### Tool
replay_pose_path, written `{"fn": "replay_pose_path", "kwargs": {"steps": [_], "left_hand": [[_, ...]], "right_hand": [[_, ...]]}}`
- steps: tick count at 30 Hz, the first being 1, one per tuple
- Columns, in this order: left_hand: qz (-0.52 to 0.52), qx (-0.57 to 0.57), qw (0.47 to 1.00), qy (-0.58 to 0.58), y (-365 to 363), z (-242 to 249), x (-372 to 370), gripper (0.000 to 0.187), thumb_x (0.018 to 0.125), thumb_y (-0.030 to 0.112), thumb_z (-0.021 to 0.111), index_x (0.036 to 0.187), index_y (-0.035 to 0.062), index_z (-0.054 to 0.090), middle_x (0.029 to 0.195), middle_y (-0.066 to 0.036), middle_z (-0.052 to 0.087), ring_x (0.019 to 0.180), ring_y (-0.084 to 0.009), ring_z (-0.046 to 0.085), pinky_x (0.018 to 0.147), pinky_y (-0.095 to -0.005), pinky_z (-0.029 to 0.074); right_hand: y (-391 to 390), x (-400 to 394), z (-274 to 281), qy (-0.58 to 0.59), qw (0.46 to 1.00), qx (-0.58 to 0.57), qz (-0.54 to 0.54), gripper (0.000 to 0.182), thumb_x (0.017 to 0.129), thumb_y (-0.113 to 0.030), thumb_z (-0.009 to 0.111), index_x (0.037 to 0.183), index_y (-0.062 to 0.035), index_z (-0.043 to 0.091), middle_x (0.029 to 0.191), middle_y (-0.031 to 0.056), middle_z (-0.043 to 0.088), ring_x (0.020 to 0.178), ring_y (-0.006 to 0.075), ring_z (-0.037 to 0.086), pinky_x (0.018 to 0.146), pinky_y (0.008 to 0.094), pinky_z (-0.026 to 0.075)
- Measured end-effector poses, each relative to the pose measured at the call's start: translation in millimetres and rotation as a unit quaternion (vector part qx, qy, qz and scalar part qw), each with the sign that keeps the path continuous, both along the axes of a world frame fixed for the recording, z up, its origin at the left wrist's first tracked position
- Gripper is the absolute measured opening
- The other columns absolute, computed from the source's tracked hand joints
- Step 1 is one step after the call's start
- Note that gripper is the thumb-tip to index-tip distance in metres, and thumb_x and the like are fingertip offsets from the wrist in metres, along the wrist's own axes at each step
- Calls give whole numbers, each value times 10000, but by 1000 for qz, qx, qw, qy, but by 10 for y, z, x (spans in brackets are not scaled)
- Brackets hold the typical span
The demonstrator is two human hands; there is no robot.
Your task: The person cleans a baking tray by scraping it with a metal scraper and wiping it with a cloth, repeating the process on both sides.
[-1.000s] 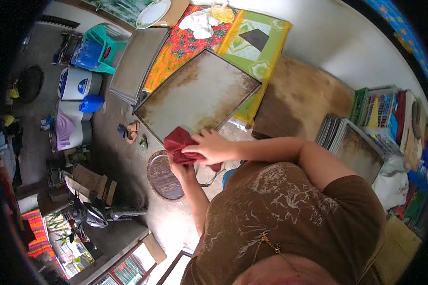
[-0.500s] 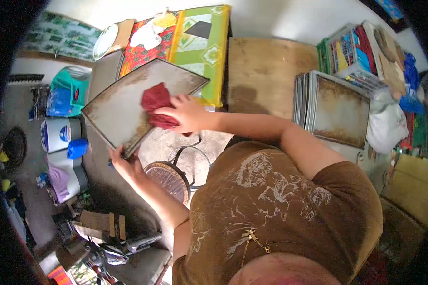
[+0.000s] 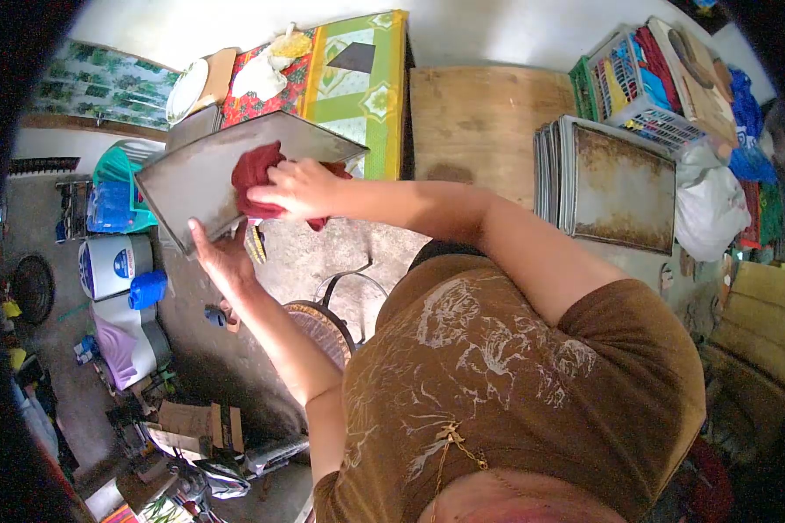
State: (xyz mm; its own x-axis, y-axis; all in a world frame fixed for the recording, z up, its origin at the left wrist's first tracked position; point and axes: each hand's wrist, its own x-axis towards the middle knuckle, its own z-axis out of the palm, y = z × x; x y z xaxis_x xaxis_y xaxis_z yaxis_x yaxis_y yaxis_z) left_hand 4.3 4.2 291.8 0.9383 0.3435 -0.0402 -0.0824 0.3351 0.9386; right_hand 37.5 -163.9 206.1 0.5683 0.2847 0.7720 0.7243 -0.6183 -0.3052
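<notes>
A flat metal baking tray point(image 3: 192, 174) with brownish stains along its far edge is held up, tilted, at the left of the view. My left hand point(image 3: 224, 259) grips its near edge, thumb on the upper face and the other fingers partly hidden underneath. A dark red cloth point(image 3: 257, 179) is bunched under my right hand point(image 3: 303, 188), which presses it against the tray near the right side. The fingers of that hand are curled around the cloth.
A stack of similar trays point(image 3: 624, 187) stands at right, beside a white plastic bag point(image 3: 711, 205). Behind are a wooden table point(image 3: 488, 131) and a cloth-covered table point(image 3: 358, 96). A round stool point(image 3: 323, 327) is near my body; buckets point(image 3: 118, 266) line the left.
The tray has shifted a little left and tipped to a flatter angle. My right hand and the cloth have moved left with it; the left hand keeps its hold on the edge.
</notes>
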Motion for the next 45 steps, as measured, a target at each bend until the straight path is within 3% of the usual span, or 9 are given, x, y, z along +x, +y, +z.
{"fn": "replay_pose_path", "kwargs": {"steps": [6, 12, 14, 15, 17, 20, 27, 34, 45], "left_hand": [[236, -55, 970, -28, 245, -209, -93, 489, 982, 337, 510, 1261, -63, 482, 1275, -213, 524, 1123, -379, 555, 883, -530, 530], [196, -106, 975, -12, 1170, -613, -301, 486, 997, 383, 433, 1310, 14, 473, 1318, -174, 521, 1168, -363, 538, 923, -553, 495], [224, -139, 964, -31, 1002, -531, -438, 469, 1004, 382, 405, 1285, 20, 504, 1283, -160, 551, 1129, -352, 564, 901, -525, 507], [242, -157, 956, -46, 931, -476, -504, 464, 1008, 382, 388, 1266, 22, 526, 1259, -152, 572, 1101, -344, 582, 884, -505, 517], [217, -210, 951, -64, 1005, -673, -607, 462, 1003, 363, 404, 1332, 43, 462, 1340, -157, 512, 1209, -343, 507, 958, -556, 457], [184, -285, 940, -39, 853, -775, -769, 465, 991, 333, 436, 1371, 65, 423, 1403, -150, 450, 1262, -349, 455, 1011, -586, 397], [44, -399, 914, 54, 418, -1179, -1154, 435, 1014, 343, 391, 1323, 46, 467, 1366, -135, 491, 1235, -338, 494, 974, -571, 456], [-60, -422, 902, 75, -10, -1034, -1237, 445, 993, 374, 448, 1326, 80, 466, 1355, -134, 504, 1201, -336, 524, 946, -516, 491], [-47, -308, 950, 5, 200, -1012, -1440, 562, 884, 334, 645, 1362, 100, 466, 1392, -97, 482, 1273, -330, 449, 1029, -558, 385]], "right_hand": [[-182, -281, -346, 93, 994, -44, 26, 457, 708, -402, 710, 1140, -299, 603, 948, 99, 567, 926, 316, 599, 734, 472, 504], [-1247, -140, -912, 317, 925, 56, -204, 388, 770, -390, 706, 1124, -252, 624, 987, 136, 623, 920, 353, 633, 761, 450, 523], [-1419, 42, -1372, 345, 852, 340, -200, 464, 803, -289, 681, 1198, -73, 566, 1117, 148, 660, 948, 320, 657, 815, 439, 534], [-1470, 98, -1419, 433, 710, 550, -80, 466, 834, -347, 697, 1179, -59, 574, 1091, 93, 665, 938, 279, 653, 816, 447, 532], [-1529, 79, -1258, 538, 494, 674, 110, 514, 877, -446, 648, 1227, -82, 552, 1108, 57, 649, 969, 270, 638, 815, 477, 528], [-1389, 135, -828, 496, 361, 748, 253, 592, 899, -577, 537, 1252, -102, 542, 1123, 79, 636, 1043, 270, 609, 864, 508, 499], [-1563, -213, -907, 496, 618, 589, 160, 541, 921, -526, 479, 1261, -109, 538, 1143, 115, 632, 1071, 283, 593, 885, 493, 476], [-1506, -1658, -1122, 679, 597, 400, 151, 487, 928, -447, 493, 1284, -115, 517, 1110, 129, 638, 1027, 298, 612, 828, 482, 502], [-1002, -1835, -606, 519, 666, 490, 215, 431, 938, -322, 516, 1320, -125, 483, 1058, 151, 647, 957, 321, 641, 737, 464, 543]]}}
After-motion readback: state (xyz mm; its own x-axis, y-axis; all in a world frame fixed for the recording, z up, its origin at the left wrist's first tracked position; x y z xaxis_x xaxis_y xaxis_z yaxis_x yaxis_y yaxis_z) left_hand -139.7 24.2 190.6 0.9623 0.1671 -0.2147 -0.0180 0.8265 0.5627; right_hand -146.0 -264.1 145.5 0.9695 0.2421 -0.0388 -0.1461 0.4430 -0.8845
